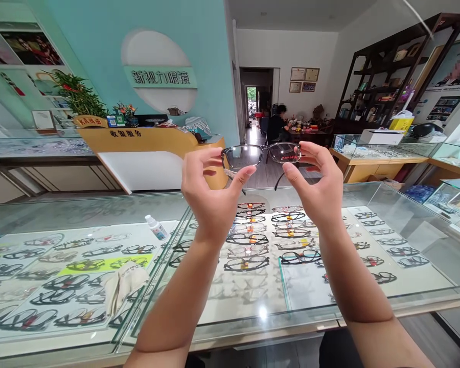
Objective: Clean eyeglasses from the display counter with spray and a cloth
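Note:
A pair of dark-rimmed eyeglasses [266, 147] is held up level above the glass counter, its temples pointing back toward me. My left hand [216, 186] grips the left end of the frame, fingers behind and thumb in front. At the opposite end, my right hand [316, 181] pinches the frame the same way. Red lettering shows on the right lens. Below my hands, rows of eyeglasses [247, 238] lie inside the glass display case [233, 306].
A white spray bottle [157, 227] and a crumpled pale cloth [124, 286] rest on the left glass top. Beyond stand a yellow-and-white reception desk [138, 148], a dark shelf unit [383, 71] and more glass cases. A person [279, 125] sits at a far table.

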Demonstrator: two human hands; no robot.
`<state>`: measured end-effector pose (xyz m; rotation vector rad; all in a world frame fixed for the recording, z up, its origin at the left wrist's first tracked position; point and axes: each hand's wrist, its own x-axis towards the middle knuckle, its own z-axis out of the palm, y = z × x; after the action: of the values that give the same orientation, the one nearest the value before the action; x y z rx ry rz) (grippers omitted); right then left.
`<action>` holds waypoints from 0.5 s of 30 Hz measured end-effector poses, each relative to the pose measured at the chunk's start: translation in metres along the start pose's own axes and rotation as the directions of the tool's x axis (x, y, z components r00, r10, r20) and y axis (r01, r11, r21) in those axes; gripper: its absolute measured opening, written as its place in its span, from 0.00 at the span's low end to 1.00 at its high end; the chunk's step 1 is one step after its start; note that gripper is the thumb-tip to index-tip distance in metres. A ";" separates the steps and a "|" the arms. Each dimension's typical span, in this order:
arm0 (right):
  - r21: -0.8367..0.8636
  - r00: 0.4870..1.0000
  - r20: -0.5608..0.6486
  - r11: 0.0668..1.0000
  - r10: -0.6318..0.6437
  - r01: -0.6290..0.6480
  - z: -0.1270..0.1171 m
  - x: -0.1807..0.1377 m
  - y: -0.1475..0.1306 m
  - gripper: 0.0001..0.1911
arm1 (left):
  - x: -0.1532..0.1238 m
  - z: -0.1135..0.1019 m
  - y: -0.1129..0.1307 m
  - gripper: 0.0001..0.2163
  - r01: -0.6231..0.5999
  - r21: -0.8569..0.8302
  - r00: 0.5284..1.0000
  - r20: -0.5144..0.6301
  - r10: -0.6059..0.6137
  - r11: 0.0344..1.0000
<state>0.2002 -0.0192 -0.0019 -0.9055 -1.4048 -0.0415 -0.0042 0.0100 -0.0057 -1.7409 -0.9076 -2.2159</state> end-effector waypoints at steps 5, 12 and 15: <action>0.016 0.999 0.035 0.999 0.031 -0.032 -0.001 0.000 -0.001 0.25 | -0.002 -0.003 0.002 0.29 -0.026 0.046 1.000 -0.007 0.026 0.999; 0.021 0.996 0.064 0.998 0.054 -0.055 -0.001 0.000 -0.001 0.24 | -0.002 -0.004 0.002 0.29 -0.011 0.035 1.000 -0.001 0.011 0.999; 0.026 0.992 0.099 0.997 0.074 -0.077 -0.001 0.001 0.001 0.24 | -0.002 -0.004 0.004 0.29 -0.001 0.027 1.000 -0.004 0.001 1.000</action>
<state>0.2014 -0.0186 -0.0011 -0.9462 -1.4571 0.0821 -0.0049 0.0045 -0.0068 -1.7244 -0.9313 -2.1954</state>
